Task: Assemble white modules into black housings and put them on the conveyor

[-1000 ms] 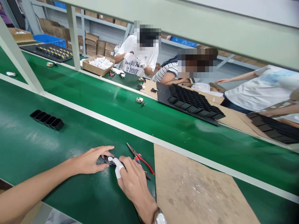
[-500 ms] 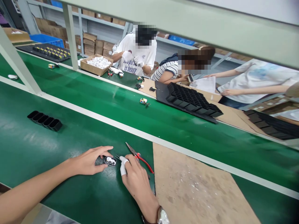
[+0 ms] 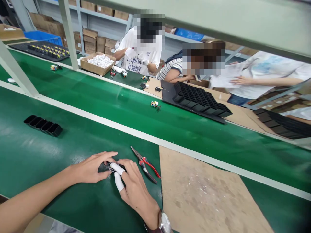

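My left hand (image 3: 93, 167) grips a small black plastic case (image 3: 103, 167) between thumb and fingers, just above the green bench. The open end of the case faces right and has parts inside. My right hand (image 3: 132, 181) is at that end, its white-capped thumb and index finger closed against the rim and partly covering the contents. A dark slim thing shows under the right fingers, too hidden to name. Right of the hands lie long-nose pliers (image 3: 145, 165) with red and black handles.
A row of black cases (image 3: 43, 125) stands at left. A cardboard sheet (image 3: 206, 191) lies at right. Beyond a white rail (image 3: 104, 124), a green conveyor belt (image 3: 116, 103) carries a small circuit board (image 3: 155, 104). Co-workers stand behind it, near black trays (image 3: 201, 100) and a box of white parts (image 3: 97, 63).
My right hand has moved left onto the open end of the case. Thin metal tips at its fingers no longer show. On the belt, the circuit board has shifted slightly right.
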Available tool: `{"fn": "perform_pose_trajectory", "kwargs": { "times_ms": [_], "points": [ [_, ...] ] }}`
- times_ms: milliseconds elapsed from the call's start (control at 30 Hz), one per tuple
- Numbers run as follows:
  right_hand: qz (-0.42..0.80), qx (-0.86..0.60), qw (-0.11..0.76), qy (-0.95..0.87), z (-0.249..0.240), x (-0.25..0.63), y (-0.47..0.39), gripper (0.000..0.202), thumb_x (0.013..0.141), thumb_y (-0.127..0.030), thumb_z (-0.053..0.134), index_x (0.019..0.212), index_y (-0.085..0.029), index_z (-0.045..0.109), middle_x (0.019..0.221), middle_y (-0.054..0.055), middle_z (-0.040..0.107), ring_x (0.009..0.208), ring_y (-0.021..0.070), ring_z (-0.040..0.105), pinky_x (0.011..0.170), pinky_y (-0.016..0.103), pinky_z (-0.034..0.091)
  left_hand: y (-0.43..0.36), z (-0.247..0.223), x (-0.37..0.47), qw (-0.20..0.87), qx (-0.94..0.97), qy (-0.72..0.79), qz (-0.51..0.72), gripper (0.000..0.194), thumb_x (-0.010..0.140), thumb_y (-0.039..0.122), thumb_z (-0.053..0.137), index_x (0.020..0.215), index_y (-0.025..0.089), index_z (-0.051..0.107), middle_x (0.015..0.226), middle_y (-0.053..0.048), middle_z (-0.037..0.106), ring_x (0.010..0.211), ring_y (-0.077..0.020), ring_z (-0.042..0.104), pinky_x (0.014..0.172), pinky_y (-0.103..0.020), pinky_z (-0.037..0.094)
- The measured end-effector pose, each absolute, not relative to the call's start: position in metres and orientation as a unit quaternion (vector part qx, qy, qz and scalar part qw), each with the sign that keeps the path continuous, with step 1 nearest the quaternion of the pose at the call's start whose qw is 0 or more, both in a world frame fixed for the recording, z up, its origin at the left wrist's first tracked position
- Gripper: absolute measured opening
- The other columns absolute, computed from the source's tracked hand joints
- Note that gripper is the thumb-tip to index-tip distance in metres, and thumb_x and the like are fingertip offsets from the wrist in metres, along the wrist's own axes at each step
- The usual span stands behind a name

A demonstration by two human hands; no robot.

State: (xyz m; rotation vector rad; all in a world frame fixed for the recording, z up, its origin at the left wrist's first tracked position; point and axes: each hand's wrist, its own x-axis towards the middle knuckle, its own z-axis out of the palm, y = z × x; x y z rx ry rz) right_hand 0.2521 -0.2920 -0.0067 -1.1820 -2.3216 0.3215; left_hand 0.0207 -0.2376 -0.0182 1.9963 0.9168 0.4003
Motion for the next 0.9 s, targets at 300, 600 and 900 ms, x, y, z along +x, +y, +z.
{"fn": "perform_pose_trajectory", "kwargs": {
  "times_ms": [300,600,900],
  "points": [
    [0.152,-0.407,0.349,-0.831,-0.023,0.267,-0.289,0.027,0.104,-0.015,0.059,0.130,-0.022,0.060,0.122,0.012,0.069,0.107,0.0245,0.069,0.089,0.042,0.061,-0.238,-0.024,0.020,0.435,0.805,0.364,0.172,0.068,0.097,0.022,0.063,0.160,0.032,0.036,0.143,-0.001,0.070,0.138,-0.0252,0.060,0.114,-0.041,0.051],
    [0.123,-0.406,0.331,-0.843,-0.027,0.269,-0.288,0.027,0.104,-0.016,0.060,0.130,-0.021,0.057,0.121,0.011,0.072,0.105,0.0252,0.070,0.091,0.045,0.060,-0.239,-0.027,0.017,0.395,0.827,0.347,0.199,0.043,0.099,0.022,0.064,0.140,0.027,0.052,0.133,-0.007,0.070,0.116,-0.0237,0.070,0.098,-0.037,0.057],
    [0.039,-0.466,0.282,-0.838,-0.024,0.284,-0.284,0.027,0.103,-0.023,0.059,0.130,-0.017,0.056,0.121,0.014,0.068,0.109,0.0293,0.065,0.098,0.050,0.055,-0.233,-0.029,0.021,0.424,0.777,0.314,0.343,0.015,0.102,0.022,0.064,0.116,0.023,0.067,0.116,-0.009,0.073,0.095,-0.0204,0.071,0.086,-0.034,0.059]
  ]
}}
